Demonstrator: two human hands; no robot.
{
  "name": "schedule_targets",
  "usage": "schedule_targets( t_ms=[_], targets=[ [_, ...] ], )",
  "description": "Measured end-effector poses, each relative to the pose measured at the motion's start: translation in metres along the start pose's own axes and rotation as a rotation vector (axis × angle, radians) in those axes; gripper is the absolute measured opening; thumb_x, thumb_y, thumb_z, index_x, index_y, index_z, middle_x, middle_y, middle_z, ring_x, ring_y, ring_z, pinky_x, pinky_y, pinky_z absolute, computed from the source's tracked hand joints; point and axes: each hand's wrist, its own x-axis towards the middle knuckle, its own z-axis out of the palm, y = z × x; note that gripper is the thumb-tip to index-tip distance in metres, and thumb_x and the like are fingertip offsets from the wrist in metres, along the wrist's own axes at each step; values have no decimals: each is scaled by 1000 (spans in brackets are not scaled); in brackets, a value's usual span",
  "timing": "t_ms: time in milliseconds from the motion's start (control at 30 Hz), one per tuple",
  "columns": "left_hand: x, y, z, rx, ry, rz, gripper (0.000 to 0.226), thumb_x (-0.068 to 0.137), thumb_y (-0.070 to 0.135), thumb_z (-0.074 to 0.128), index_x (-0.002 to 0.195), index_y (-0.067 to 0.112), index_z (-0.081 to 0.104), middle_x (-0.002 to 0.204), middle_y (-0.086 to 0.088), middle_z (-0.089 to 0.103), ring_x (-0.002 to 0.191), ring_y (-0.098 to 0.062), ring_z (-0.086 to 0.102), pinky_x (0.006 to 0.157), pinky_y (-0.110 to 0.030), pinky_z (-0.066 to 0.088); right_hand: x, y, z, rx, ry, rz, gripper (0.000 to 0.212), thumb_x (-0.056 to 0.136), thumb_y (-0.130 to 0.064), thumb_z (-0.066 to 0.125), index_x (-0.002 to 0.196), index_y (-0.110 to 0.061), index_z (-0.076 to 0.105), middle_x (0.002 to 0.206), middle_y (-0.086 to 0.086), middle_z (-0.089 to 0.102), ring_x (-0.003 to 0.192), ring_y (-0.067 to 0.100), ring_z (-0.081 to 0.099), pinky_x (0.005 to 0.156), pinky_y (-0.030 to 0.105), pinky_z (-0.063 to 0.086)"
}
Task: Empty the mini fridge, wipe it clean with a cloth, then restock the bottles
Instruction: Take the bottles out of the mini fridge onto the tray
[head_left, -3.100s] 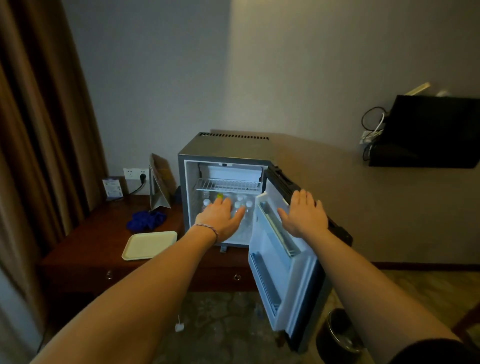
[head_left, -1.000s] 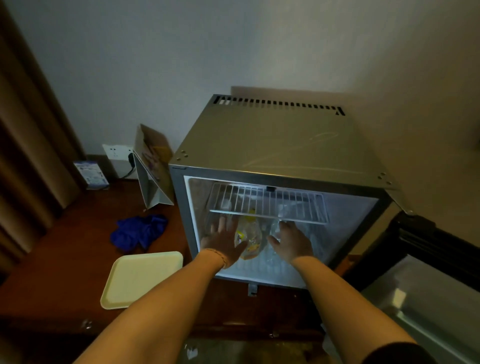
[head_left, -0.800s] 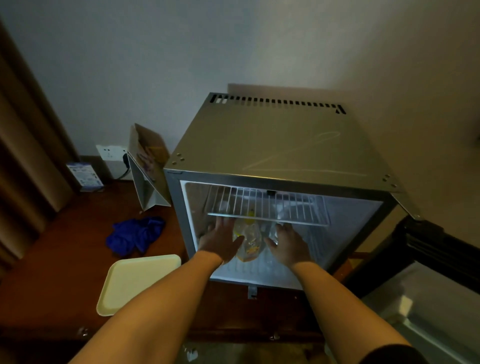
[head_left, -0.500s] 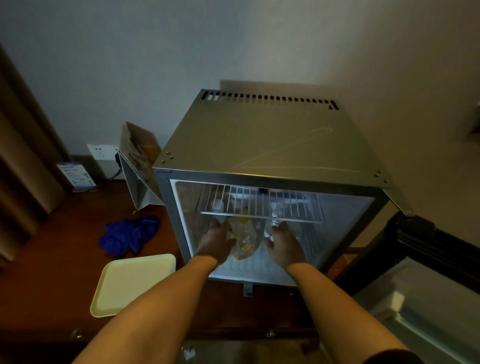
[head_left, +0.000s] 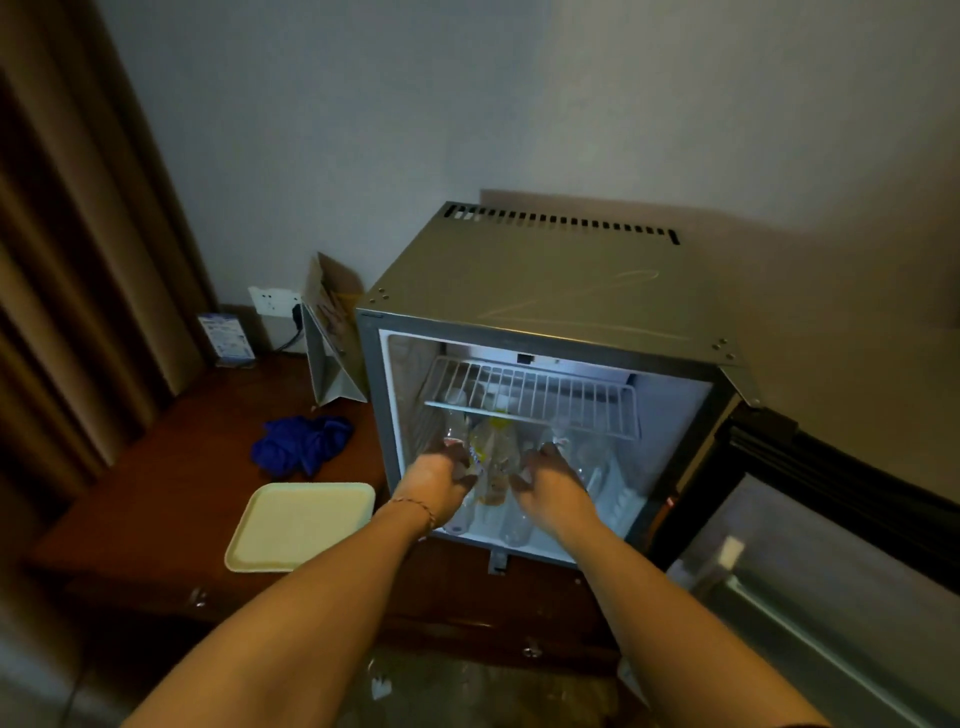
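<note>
The silver mini fridge (head_left: 540, 291) stands on a wooden desk with its door (head_left: 841, 561) swung open to the right. Below its white wire shelf (head_left: 535, 392) stand several clear bottles. Both my hands are inside the lower compartment. My left hand (head_left: 434, 483) curls round a clear bottle (head_left: 456, 439) on the left. My right hand (head_left: 553, 483) curls round another clear bottle (head_left: 563, 441). A yellow-labelled bottle (head_left: 493, 449) stands between my hands. More bottles lie or stand lower down, partly hidden by my wrists.
A blue cloth (head_left: 301, 449) lies crumpled on the desk (head_left: 171, 467) left of the fridge. A cream tray (head_left: 301, 525) sits near the desk's front edge. A folded card stand (head_left: 332, 338), a wall socket (head_left: 275, 302) and a curtain (head_left: 78, 234) are further left.
My hands went from the fridge front and door into the lower compartment and closed round two bottles. In the last half second they drew slightly toward the opening.
</note>
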Motion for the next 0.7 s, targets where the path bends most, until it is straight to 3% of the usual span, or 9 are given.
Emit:
schedule_targets(
  t_ms=[100, 267, 500, 700],
  targets=[
    [-31, -6, -8, 1, 43, -31, 32, 95, 33, 63, 120, 11, 62, 123, -14, 52, 108, -35, 57, 93, -37, 47, -17, -19, 2, 35, 69, -82, 29, 98, -31, 56, 112, -6, 62, 118, 17, 57, 99, 36, 62, 82, 40, 52],
    [-79, -29, -26, -33, 100, -95, 23, 95, 28, 63, 112, 13, 61, 114, -6, 45, 100, -29, 58, 95, -38, 48, -40, -58, 15, 62, 77, -205, 29, 100, -32, 55, 114, -6, 57, 121, 13, 48, 99, 34, 58, 78, 36, 45],
    [-120, -78, -58, -8, 198, -227, 26, 96, 36, 61, 115, 19, 59, 118, -1, 47, 101, -23, 58, 92, -33, 47, -47, -117, 30, 73, 41, -361, 21, 97, -30, 58, 102, -11, 54, 112, 8, 46, 99, 27, 56, 83, 38, 48],
    [-120, -129, -84, 27, 168, -317, 21, 95, 37, 62, 111, 24, 58, 116, 1, 47, 100, -20, 55, 91, -34, 48, -24, -168, 42, 105, -26, -399, 19, 95, -28, 63, 103, -13, 57, 109, 3, 44, 100, 25, 56, 85, 37, 48]
  ],
)
